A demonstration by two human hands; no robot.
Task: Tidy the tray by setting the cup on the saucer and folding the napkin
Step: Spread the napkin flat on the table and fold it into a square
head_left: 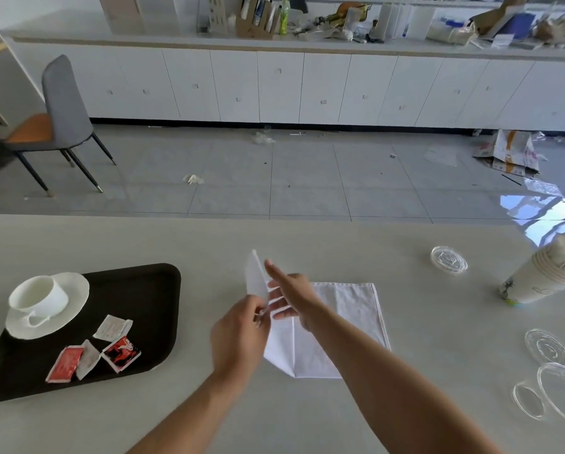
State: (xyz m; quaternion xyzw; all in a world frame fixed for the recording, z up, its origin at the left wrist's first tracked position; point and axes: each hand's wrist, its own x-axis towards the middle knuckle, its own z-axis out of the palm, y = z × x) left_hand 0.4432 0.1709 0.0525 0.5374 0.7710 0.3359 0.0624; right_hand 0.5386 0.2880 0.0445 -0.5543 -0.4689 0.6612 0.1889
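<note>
A white cup [40, 296] stands on a white saucer [74, 290] at the far left of a black tray [156, 290]. A white cloth napkin [350, 322] lies on the table to the right of the tray. Its left part is lifted off the table and stands up. My left hand [241, 335] pinches that raised flap near its lower edge. My right hand [291, 296] has straight fingers laid against the flap from the right side.
Several sauce and sugar packets [94, 350] lie on the tray's near half. A stack of paper cups [543, 273] lies on its side at the right. Clear plastic lids [449, 259] and more lids [549, 350] sit on the right side of the table.
</note>
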